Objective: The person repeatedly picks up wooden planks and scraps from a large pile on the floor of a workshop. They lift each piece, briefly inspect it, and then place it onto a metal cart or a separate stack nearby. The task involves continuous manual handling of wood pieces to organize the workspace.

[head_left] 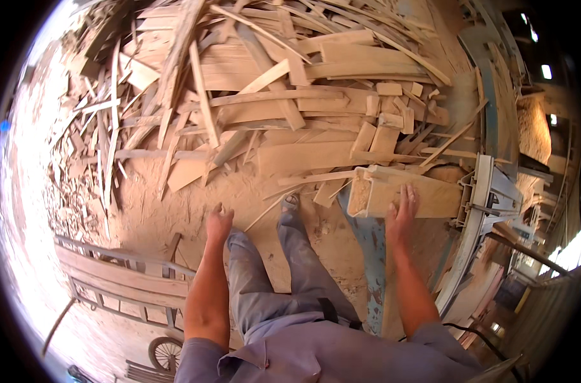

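Observation:
My right hand [403, 200] lies on a thick pale wooden block [431, 195], its fingers stretched along the near part of the surface. The block's left end shows rough end grain, and its right end meets a pale metal machine frame [477, 198]. My left hand [221, 219] hangs in front of my left leg with its fingers curled in; nothing shows in it. Below that hand is sandy ground strewn with sawdust [156, 214].
A large heap of offcuts and long slats [290, 102] spreads across the far side. A worn blue metal support [371, 268] stands under the block. At lower left is a wooden cart [124, 277], with a spoked wheel [166, 353] near it.

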{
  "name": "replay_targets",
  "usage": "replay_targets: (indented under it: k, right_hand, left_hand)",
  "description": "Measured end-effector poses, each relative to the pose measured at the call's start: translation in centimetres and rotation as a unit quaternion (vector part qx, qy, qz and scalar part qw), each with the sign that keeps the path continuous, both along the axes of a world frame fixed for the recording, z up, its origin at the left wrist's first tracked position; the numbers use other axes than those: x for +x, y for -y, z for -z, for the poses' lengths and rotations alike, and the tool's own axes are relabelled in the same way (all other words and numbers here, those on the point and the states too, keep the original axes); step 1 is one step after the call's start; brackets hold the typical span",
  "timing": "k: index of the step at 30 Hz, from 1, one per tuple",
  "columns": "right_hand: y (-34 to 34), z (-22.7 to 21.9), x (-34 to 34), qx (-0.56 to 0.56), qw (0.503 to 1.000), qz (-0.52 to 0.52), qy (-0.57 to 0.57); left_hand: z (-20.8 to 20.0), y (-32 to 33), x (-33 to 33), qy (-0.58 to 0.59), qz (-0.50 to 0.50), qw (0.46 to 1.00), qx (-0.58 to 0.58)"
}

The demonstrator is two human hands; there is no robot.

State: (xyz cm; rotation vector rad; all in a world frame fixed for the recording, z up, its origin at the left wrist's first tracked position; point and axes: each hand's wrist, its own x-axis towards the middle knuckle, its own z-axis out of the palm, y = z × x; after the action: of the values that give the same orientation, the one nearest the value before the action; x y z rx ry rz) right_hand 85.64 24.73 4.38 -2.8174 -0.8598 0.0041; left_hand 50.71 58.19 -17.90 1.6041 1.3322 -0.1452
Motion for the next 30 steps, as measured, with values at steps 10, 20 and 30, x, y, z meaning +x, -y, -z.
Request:
replay_targets:
  k: [10,20,30]
  right_hand:
    - [-2.3,1.9,-0.6,0.035,0.995,0.002,0.088]
    - [-1.7,2.3,0.0,0.056,0.992,0.039,0.110]
    - [-1.6,0.9,-0.1,0.040,0.992,0.036,0.116]
  left_hand:
    - [6.7,2.1,27.8,0.027,0.358,0.911,0.205]
    - [-0.1,0.1,33.2,-0.098,0.472,0.871,0.098]
    - [-16.8,-15.5,20.8,0.027,0.479,0.779,0.404]
